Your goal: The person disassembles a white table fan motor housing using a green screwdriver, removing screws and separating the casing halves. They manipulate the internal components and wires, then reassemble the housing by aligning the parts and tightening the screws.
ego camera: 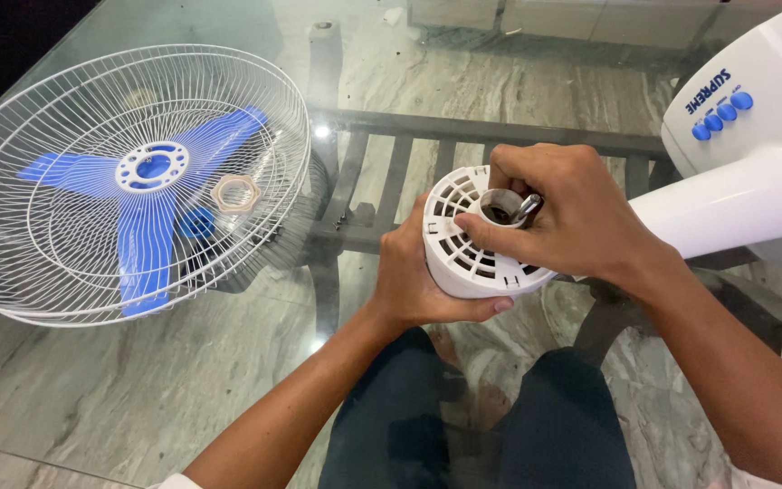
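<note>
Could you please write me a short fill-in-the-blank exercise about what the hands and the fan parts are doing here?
1. The left hand cups the white vented motor housing from ____.
2. The right hand pinches a small ____ part at the housing's centre.
3. The fan blade lying in the wire guard on the glass table is ____ in colour.
4. A hexagonal nut rests on the ____.

Missing words: below; metal; blue; guard

Single head view: I look steeply down and forward from the wearer's head, close over both hands at lap height, across the glass table (228, 398) toward its far edge.
</note>
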